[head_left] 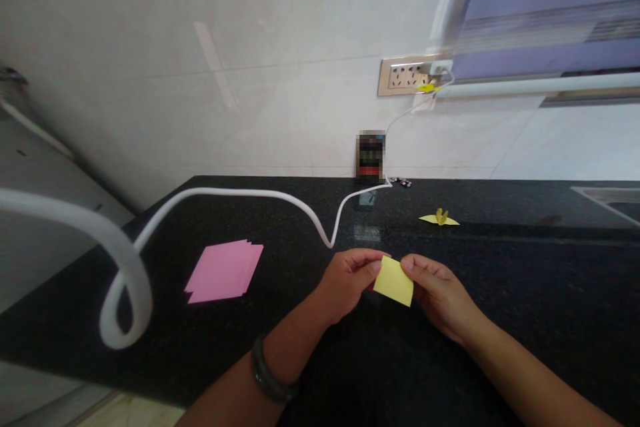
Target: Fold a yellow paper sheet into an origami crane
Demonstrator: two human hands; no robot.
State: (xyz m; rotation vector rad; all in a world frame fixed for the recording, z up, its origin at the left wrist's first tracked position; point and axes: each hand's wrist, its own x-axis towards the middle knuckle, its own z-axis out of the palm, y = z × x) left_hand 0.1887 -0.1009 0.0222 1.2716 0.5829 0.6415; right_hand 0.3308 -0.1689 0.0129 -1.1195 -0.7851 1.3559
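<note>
A small square of yellow paper [394, 281] is held up between my two hands, just above the dark countertop. My left hand [350, 280] pinches its left edge between thumb and fingers. On the opposite side, my right hand [443, 287] grips the upper right corner, thumb on top. The fingers behind the paper are partly hidden. Beyond my right hand lies a folded yellow paper piece [440, 218] with two pointed ends and an upright middle. To the left, pink paper sheets [225, 271] are fanned in a loose stack.
A white cable [240, 193] loops across the black countertop [300, 360] from the left. A phone-like device [371, 157], blurred out, leans on the tiled wall near a small beaded item [401, 182]. A socket panel [400, 75] is above; a sink edge [600, 197] shows at right.
</note>
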